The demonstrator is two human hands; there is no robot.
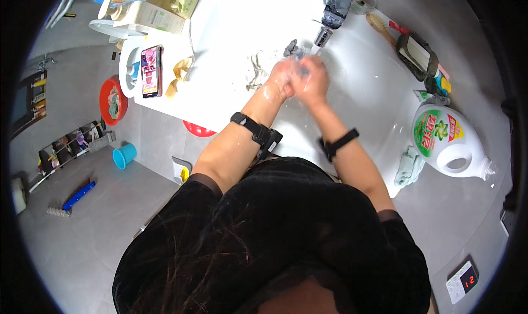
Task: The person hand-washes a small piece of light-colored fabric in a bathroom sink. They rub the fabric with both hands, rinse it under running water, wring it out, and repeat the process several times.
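Under the chrome faucet (pixel 323 37), my left hand (pixel 284 76) and my right hand (pixel 313 76) are pressed together, wet and blurred by motion. Between them is a dark grey cloth (pixel 292 49), part of which sticks out past the fingers towards the faucet. Water runs from the spout and splashes over both hands. Just left of my left hand, a crumpled off-white cloth (pixel 258 71) lies on the white sink surface. Black straps with a small device are around my left forearm, and a black strap is around my right.
A phone (pixel 151 71) and a pump bottle (pixel 150 16) stand at the left. On the right are a wooden brush (pixel 381 27), a soap dish (pixel 416 56), a large white detergent bottle (pixel 453 140) and a folded pale green cloth (pixel 409 167). A red basin (pixel 112 118) is at far left.
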